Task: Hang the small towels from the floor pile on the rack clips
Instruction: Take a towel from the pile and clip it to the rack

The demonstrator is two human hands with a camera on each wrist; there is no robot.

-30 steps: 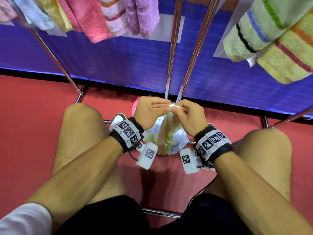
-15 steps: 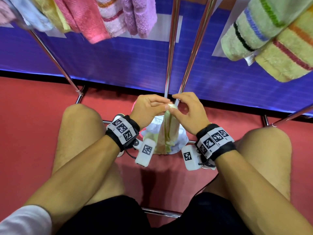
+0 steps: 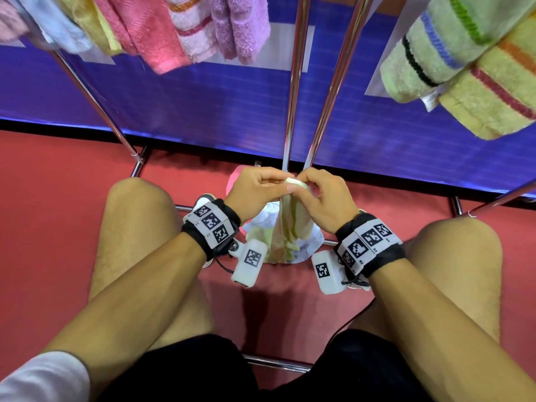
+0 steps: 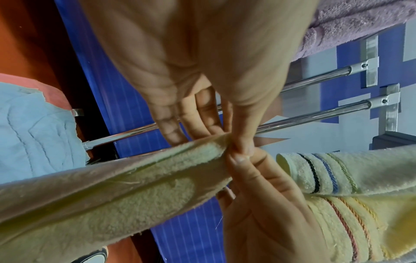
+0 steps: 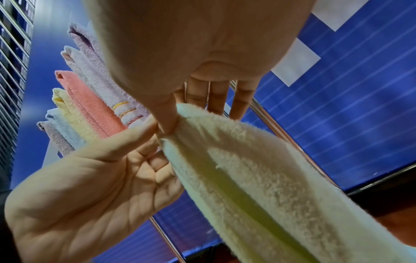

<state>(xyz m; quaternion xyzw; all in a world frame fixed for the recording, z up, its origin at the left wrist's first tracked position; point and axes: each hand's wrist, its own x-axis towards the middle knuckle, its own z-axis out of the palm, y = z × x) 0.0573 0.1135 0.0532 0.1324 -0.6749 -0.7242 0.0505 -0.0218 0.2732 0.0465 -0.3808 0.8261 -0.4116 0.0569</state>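
A pale yellow-green small towel (image 3: 290, 227) hangs bunched between my knees, its lower end on the floor pile (image 3: 311, 245) of white and pink cloths. My left hand (image 3: 282, 182) and right hand (image 3: 306, 185) meet at its top edge, each pinching it with thumb and fingers. The left wrist view shows the left thumb pressed on the towel (image 4: 112, 186) against the right thumb. In the right wrist view the towel (image 5: 258, 178) trails down from the right hand's pinch. No rack clip is in view.
Chrome rack poles (image 3: 294, 97) rise just behind the hands, with base bars (image 3: 275, 364) on the red floor. Several towels (image 3: 162, 33) hang at upper left and striped ones (image 3: 464, 62) at upper right. A blue wall panel (image 3: 203, 105) stands behind. My bare knees flank the pile.
The right hand's fingers loosened over the towel's top edge half a second ago and now pinch it again. Both hands stay together above the pile.
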